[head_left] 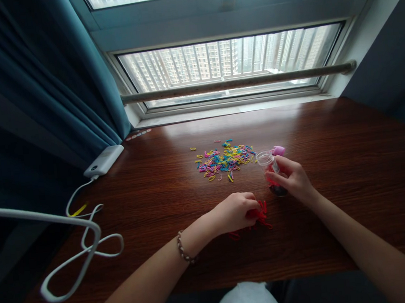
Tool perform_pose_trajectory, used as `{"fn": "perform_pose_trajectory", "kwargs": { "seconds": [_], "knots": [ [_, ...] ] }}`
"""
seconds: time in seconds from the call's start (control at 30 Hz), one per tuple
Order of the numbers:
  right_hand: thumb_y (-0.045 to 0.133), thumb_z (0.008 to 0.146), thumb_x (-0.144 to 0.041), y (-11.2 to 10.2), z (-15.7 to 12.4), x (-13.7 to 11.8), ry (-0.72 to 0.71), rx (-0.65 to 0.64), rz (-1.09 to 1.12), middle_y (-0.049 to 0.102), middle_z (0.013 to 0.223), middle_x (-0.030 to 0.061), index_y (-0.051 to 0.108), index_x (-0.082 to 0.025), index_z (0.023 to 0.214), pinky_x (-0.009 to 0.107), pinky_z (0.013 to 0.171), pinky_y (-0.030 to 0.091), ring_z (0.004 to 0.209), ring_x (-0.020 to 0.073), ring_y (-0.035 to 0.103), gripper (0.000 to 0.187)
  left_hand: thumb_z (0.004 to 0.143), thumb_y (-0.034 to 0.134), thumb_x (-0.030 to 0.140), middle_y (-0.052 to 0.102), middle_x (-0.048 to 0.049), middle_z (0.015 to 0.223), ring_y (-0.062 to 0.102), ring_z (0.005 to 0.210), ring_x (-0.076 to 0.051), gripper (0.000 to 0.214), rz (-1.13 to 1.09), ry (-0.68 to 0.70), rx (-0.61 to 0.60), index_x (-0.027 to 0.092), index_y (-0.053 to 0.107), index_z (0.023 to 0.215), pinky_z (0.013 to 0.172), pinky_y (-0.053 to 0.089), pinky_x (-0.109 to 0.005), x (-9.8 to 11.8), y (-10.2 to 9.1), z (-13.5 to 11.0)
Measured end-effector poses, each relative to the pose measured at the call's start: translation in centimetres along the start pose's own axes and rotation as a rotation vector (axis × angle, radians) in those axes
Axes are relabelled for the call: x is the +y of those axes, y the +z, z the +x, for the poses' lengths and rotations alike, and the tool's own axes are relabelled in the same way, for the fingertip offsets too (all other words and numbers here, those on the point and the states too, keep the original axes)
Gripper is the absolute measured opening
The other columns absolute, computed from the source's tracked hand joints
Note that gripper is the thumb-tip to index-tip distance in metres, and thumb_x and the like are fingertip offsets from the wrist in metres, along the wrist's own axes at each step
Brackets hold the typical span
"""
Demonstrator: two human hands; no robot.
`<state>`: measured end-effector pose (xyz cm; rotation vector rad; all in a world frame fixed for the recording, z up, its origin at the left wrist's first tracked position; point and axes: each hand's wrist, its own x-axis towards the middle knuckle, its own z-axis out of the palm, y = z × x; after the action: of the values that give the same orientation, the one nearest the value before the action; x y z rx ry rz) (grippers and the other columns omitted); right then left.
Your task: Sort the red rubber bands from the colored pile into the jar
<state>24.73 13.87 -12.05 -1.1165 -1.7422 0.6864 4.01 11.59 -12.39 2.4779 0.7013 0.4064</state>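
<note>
My right hand is wrapped round a small clear jar, which stands with its open mouth up. Red and dark pieces show inside it. My left hand reaches down to a little pile of red rubber bands in front of the jar. Its fingers are curled closed on some of them; the fingertips are partly hidden. Behind the jar is a pink piece that looks like a lid. Left of the jar lies a spread heap of small yellow, blue and pink rubber bands.
A dark brown wooden table runs up to the window. At its left edge lie a white power bank and a looped white cable. A blue curtain hangs there, and a metal rail crosses the window.
</note>
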Motion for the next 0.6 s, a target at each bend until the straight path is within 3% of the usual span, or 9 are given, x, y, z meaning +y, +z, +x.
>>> {"fn": "perform_pose_trajectory", "kwargs": {
  "seconds": [0.1,0.3,0.4,0.5,0.6],
  "knots": [
    [0.061,0.074,-0.040,-0.4,0.3,-0.2,-0.121,-0.098,-0.117,0.058,0.085,0.0049,0.059,-0.018,0.101,0.026,0.063,0.045,0.073,0.0172,0.054,0.035,0.068,0.060,0.012,0.059,-0.0028,0.078,0.056,0.067,-0.011,0.012,-0.107,-0.001,0.072,0.017,0.066,0.079,0.063,0.043,-0.019,-0.3,-0.3,0.0],
    [0.060,0.075,-0.034,-1.1,0.3,-0.5,-0.256,-0.248,-0.346,0.057,0.093,0.0060,0.054,-0.023,0.115,0.029,0.070,0.046,0.078,0.0182,0.055,0.043,0.068,0.064,0.021,0.062,-0.0045,0.075,0.057,0.066,-0.012,0.012,-0.652,-0.221,0.490,0.011,0.065,0.074,0.061,0.047,-0.023,-1.5,-1.2,0.6],
    [0.061,0.073,-0.033,-1.1,0.2,-0.5,-0.276,-0.292,-0.410,0.057,0.091,0.0052,0.053,-0.025,0.117,0.028,0.069,0.046,0.075,0.0171,0.055,0.045,0.066,0.068,0.026,0.063,-0.0036,0.073,0.058,0.064,-0.012,0.018,-0.843,-0.304,0.625,0.011,0.063,0.074,0.061,0.049,-0.025,-1.9,-1.5,0.8],
    [0.062,0.073,-0.032,-0.9,0.1,-0.6,-0.287,-0.316,-0.441,0.057,0.091,0.0052,0.053,-0.025,0.117,0.028,0.069,0.046,0.074,0.0169,0.055,0.046,0.066,0.068,0.028,0.062,-0.0035,0.073,0.057,0.065,-0.012,0.018,-0.823,-0.286,0.692,0.012,0.064,0.073,0.063,0.049,-0.025,-1.8,-1.5,0.8],
    [0.062,0.073,-0.034,-0.6,-0.1,-0.7,-0.299,-0.341,-0.442,0.056,0.091,0.0059,0.054,-0.022,0.116,0.028,0.068,0.045,0.075,0.0170,0.055,0.046,0.069,0.067,0.025,0.061,-0.0049,0.078,0.057,0.072,-0.013,0.014,-0.667,-0.195,0.693,0.013,0.066,0.075,0.066,0.049,-0.024,-1.5,-1.2,0.7]
  ]
}}
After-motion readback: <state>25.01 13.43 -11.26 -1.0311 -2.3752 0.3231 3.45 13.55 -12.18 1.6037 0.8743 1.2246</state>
